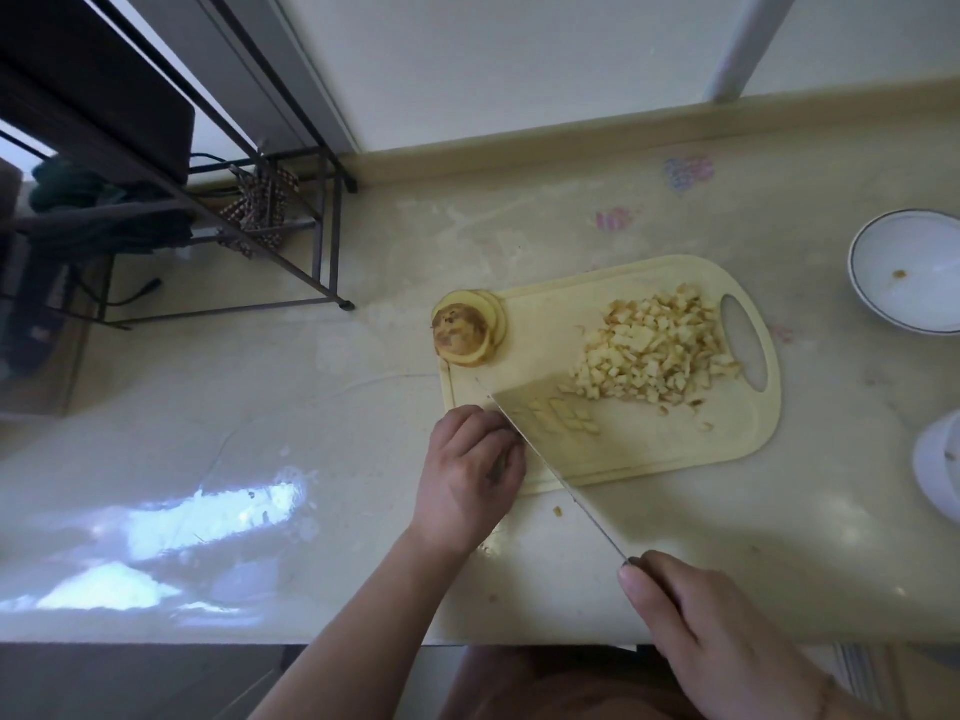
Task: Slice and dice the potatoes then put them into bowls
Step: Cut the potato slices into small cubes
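A: What is the step in hand?

B: Dicing. The right hand [727,641] has its grip closed around the handle of the knife [540,449], near the counter's front edge, and the blade runs far and left across the cutting board [675,449]. The left hand [470,470] sits at the board's near left corner with fingers curled down against the blade's left side, over what I take to be potato strips [558,415]. I cannot tell whether those fingers pinch the strips or only press on them.

A: And the rest of the potato?

B: A heap of diced potato [657,350] lies toward the board's right end, just beside the handle hole. A stack of round potato slices [467,330] sits at the far left corner, uncut. A white bowl [904,278] stands on the counter [311,407] to the right, well apart from the board, holding only a speck.

A: How should the cut go?

B: I would keep the left fingertips tucked back so the knuckles guide the blade, and feed the strips in even steps so the cubes match the heap. The hand is very close to the edge, so a slip is the main risk. One cube [558,510] already lies off the board on the counter.
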Available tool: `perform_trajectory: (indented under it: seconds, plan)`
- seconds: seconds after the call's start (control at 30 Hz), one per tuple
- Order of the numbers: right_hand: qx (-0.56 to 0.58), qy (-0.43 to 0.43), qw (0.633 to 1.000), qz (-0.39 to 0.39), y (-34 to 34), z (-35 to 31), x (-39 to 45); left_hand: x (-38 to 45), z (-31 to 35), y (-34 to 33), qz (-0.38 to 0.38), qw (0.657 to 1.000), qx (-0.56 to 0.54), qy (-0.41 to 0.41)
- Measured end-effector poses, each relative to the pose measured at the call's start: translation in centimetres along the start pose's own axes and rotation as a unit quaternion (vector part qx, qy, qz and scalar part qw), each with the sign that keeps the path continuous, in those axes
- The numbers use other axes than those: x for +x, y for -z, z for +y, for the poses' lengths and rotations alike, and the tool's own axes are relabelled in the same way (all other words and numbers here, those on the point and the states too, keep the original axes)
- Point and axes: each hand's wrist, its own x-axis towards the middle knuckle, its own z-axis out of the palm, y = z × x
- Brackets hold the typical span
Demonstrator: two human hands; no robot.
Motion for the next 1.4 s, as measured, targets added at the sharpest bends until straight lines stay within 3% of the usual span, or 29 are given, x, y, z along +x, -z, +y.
perform_trajectory:
  seconds: [0.43, 0.5, 0.6, 0.67, 0.87, 0.93, 1.2, 1.4]
  plan:
    - [-0.013, 0.030, 0.999, 0.019, 0.1, 0.0, 0.4, -0.1, -0.1, 0.4, 0.002, 0.999, -0.029, 0.025]
    - [-0.019, 0.024, 0.999, 0.015, -0.2, -0.7, 0.3, -0.3, 0.7, 1.2, 0.026, 0.992, -0.063, 0.106]
    - [-0.079, 0.037, 0.996, 0.017, -1.0, -1.1, -0.5, -0.4, 2.0, 2.7, 0.080, 0.950, -0.105, 0.283]
    - [-0.126, 0.038, 0.991, 0.032, -1.6, -1.5, -1.2, -0.4, 2.1, 3.3, 0.088, 0.930, -0.109, 0.341]
    - [-0.264, 0.028, 0.964, 0.002, -2.5, -2.8, -1.4, -0.8, 0.5, 3.3, 0.055, 0.960, 0.046, 0.270]
    - [-0.281, 0.046, 0.958, 0.047, -3.0, -2.5, -1.3, -0.8, 0.2, 3.1, 0.046, 0.957, 0.090, 0.270]
    - [-0.304, 0.115, 0.935, 0.138, -6.1, 0.8, -0.9, -1.2, 0.1, 3.2, 0.027, 0.940, 0.097, 0.327]
    - [-0.337, 0.117, 0.924, 0.140, -5.2, 1.7, -0.6, -1.2, 0.2, 3.3, 0.024, 0.930, 0.089, 0.356]
